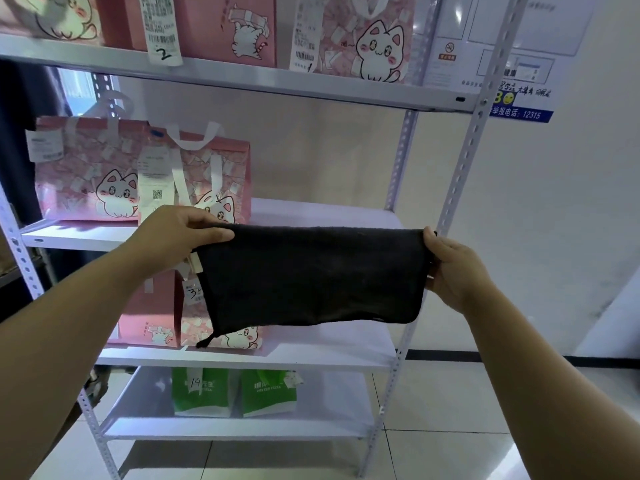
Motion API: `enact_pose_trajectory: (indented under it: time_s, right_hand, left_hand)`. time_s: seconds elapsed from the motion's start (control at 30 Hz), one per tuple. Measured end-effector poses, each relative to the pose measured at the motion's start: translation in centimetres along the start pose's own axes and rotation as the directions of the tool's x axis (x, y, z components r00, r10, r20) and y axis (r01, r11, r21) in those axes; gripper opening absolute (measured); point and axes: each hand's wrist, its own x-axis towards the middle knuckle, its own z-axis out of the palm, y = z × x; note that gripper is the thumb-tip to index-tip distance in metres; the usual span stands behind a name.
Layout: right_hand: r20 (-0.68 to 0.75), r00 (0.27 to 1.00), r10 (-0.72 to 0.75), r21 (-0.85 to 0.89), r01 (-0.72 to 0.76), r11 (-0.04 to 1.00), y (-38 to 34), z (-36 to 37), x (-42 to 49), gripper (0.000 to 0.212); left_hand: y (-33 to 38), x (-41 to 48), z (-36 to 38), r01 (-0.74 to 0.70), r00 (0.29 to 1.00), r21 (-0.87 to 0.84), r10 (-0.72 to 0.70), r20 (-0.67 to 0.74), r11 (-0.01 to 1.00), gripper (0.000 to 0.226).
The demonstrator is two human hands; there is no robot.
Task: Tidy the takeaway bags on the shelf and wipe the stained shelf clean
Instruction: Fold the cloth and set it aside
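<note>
The dark cloth (311, 275) hangs spread flat in the centre of the frame, stretched between both hands in front of the shelf (329, 213). The left hand (176, 233) pinches its upper left corner, thumb lying along the front of the top edge and fingers curled behind. The right hand (450, 268) grips the upper right edge, fingers closed round the fabric. The cloth sags below the hands, its lower left corner ending in a small loop (206, 341), and a pale tag (197, 263) shows on its left edge just under the left hand. Behind the cloth, left of centre, two pink cat bags (207, 174) with white handles stand side by side on the middle board, the right part of which is bare. On the next board down, two more pink bags (149, 317) stand at the left, partly covered by the cloth and the left forearm; one carries a slip with handwritten digits. On the lowest board, at the bottom centre, stand two green bags (201, 393). Along the top of the frame a further row of pink bags (367, 39) carries printed receipts (161, 26). At the upper right a wall notice (519, 64) hangs behind the perforated uprights, and pale floor tiles (450, 427) fill the lower right.
</note>
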Motion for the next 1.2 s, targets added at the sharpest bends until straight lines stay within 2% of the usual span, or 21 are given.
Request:
enact_pose_trajectory:
  time_s: [0.07,0.17,0.3,0.4,0.5,0.57,0.7,0.8,0.9,1.07,1.13,1.2]
  right_hand:
    - [-0.067,0.998,-0.014,-0.001,0.014,1.0,0.5,-0.1,0.0,0.022]
    - [-0.093,0.996,-0.004,-0.016,0.002,1.0,1.1,-0.1,-0.1,0.007]
    - [-0.135,0.991,0.02,-0.073,-0.03,0.997,1.8,0.3,-0.2,0.011]
    - [-0.175,0.983,0.055,-0.153,-0.082,0.985,2.4,0.8,-0.3,0.013]
    - [-0.231,0.97,0.07,-0.216,-0.121,0.969,2.8,1.7,-0.4,0.009]
    - [-0.28,0.958,0.058,-0.274,-0.137,0.952,3.1,2.5,-0.3,0.017]
    - [-0.407,0.913,-0.026,-0.419,-0.162,0.893,3.0,2.5,-0.4,0.029]
    - [-0.467,0.883,0.051,-0.312,-0.218,0.925,3.7,1.0,-0.3,0.029]
    - [-0.45,0.878,0.164,-0.264,-0.306,0.915,4.9,0.9,-0.6,0.027]
    - [-0.437,0.875,0.21,-0.273,-0.351,0.896,5.9,2.4,-1.1,0.028]
    - [-0.375,0.904,0.205,-0.3,-0.327,0.896,5.9,3.4,-1.6,0.022]
    - [-0.233,0.96,0.156,-0.344,-0.232,0.91,5.9,4.8,-2.4,0.013]
  left_hand:
    - [0.1,-0.2,0.2,0.023,1.0,-0.04,-0.024,-0.008,0.999,0.006]
    - [-0.4,-0.5,0.6,0.071,0.997,-0.103,-0.071,0.004,0.992,0.011]
    - [-1.0,-1.2,1.7,0.169,0.985,-0.095,-0.164,0.062,0.981,0.024]
    - [-0.8,-1.9,3.1,0.213,0.975,-0.076,-0.207,0.083,0.974,0.022]
    - [-0.4,-2.4,4.6,0.301,0.952,-0.132,-0.29,0.092,0.945,0.024]
    - [-0.1,-2.4,5.6,0.351,0.935,-0.141,-0.339,0.104,0.926,0.029]
    - [-0.7,-2.3,6.9,0.431,0.898,-0.186,-0.441,-0.009,0.883,0.032]
    - [-1.8,-2.7,7.1,0.465,0.874,-0.16,-0.48,-0.075,0.871,0.032]
    - [-2.5,-3.1,7.8,0.475,0.873,-0.148,-0.486,-0.046,0.868,0.029]
    - [-1.9,-4.1,8.8,0.522,0.844,-0.29,-0.535,0.039,0.802,0.023]
    - [-1.2,-4.6,9.5,0.54,0.838,-0.314,-0.535,0.109,0.781,0.021]
    - [-0.1,-5.0,10.3,0.542,0.84,-0.319,-0.509,0.187,0.778,0.02]
